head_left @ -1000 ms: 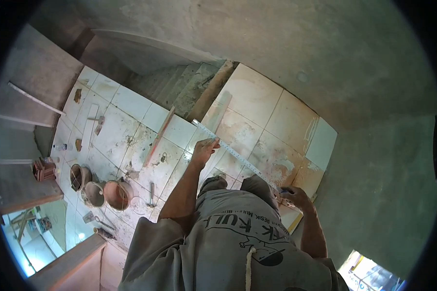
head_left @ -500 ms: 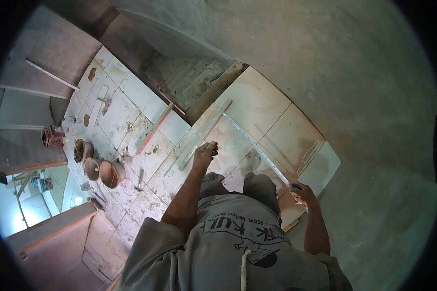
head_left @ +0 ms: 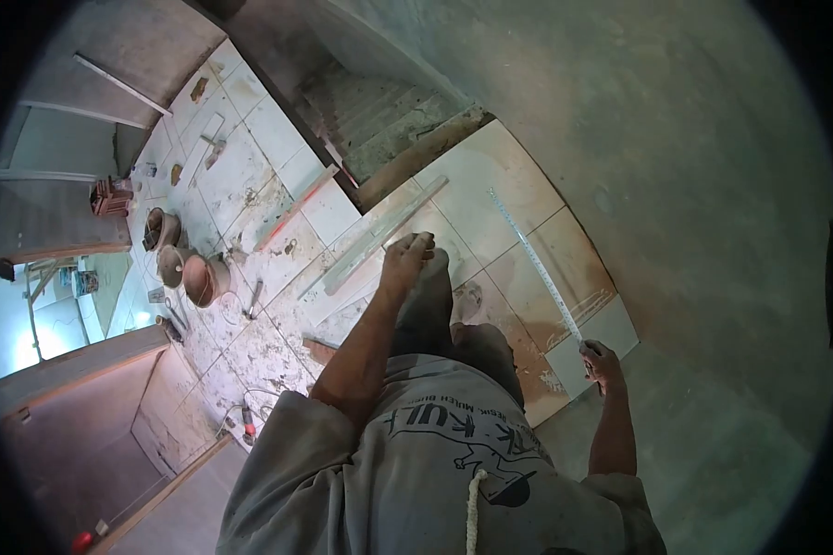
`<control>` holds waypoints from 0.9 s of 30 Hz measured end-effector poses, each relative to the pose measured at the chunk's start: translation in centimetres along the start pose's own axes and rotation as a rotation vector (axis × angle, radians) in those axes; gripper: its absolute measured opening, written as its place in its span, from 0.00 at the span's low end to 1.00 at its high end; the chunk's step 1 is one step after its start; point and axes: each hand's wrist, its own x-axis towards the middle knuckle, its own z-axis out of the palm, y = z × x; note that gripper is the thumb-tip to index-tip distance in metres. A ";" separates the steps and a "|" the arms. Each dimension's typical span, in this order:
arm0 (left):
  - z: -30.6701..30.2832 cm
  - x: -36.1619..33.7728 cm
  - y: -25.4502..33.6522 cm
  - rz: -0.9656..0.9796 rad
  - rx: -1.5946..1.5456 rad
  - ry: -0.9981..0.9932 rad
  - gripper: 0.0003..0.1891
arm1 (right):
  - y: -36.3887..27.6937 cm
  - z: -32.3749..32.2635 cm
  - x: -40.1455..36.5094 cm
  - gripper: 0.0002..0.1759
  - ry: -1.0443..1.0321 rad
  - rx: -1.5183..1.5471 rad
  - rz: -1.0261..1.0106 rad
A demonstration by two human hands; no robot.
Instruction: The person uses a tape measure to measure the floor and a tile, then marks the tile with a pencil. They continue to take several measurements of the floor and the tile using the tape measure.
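Note:
My right hand [head_left: 602,363] is closed around a tape measure, whose case is mostly hidden in my fingers. Its pale blade [head_left: 543,265] stretches out over the tiles, its free end toward the upper middle. My left hand [head_left: 408,259] is held up over my knee with the fingers curled together; a tiny thing may be pinched in it, too small to name. Just beyond that hand a long straight bar [head_left: 386,235] lies across the floor tiles [head_left: 491,153].
Several buckets [head_left: 205,280] stand at the left, near a hammer-like tool [head_left: 254,301]. A bar with a red edge [head_left: 296,209] lies by the opening to the stairs [head_left: 379,120]. A grey wall [head_left: 694,185] rises at the right. Lower left, a red-handled tool [head_left: 248,421] lies near a ledge.
My right hand has moved right with the tape measure. The blade's free end has shifted from beside the long bar to farther right. My legs and the view have shifted; my left hand stays curled.

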 end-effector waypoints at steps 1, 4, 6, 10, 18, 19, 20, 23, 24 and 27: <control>-0.4 0.2 0.5 0.004 -0.069 0.037 0.21 | 0.0 -0.3 0.4 0.23 0.004 0.008 -0.005; -1.7 2.0 2.2 0.025 -0.114 0.119 0.20 | 1.3 -1.7 2.6 0.23 -0.014 0.038 -0.029; -2.5 3.1 3.8 0.062 -0.174 0.178 0.19 | 2.4 -2.2 3.9 0.23 -0.034 0.046 -0.049; -2.2 7.5 6.3 0.139 -0.226 0.211 0.19 | 3.2 -2.4 5.8 0.20 0.070 0.098 -0.061; 3.2 19.5 7.7 0.149 -0.031 -0.054 0.18 | -0.2 -0.7 14.6 0.16 0.134 0.144 -0.048; 3.2 21.3 7.4 0.187 -0.002 -0.099 0.18 | -1.1 -0.1 16.4 0.16 0.133 0.172 -0.083; 3.0 23.3 7.1 0.183 -0.012 -0.115 0.18 | -2.1 0.5 18.3 0.16 0.138 0.199 -0.118; 2.1 29.8 6.4 0.092 0.006 -0.120 0.18 | -6.0 2.0 24.1 0.17 0.170 0.181 -0.195; 1.5 32.5 5.8 0.078 -0.011 -0.130 0.18 | -7.5 2.7 26.0 0.17 0.180 0.165 -0.180; 0.2 39.1 4.8 0.081 0.084 -0.173 0.19 | -12.8 4.4 31.3 0.17 0.124 0.135 -0.066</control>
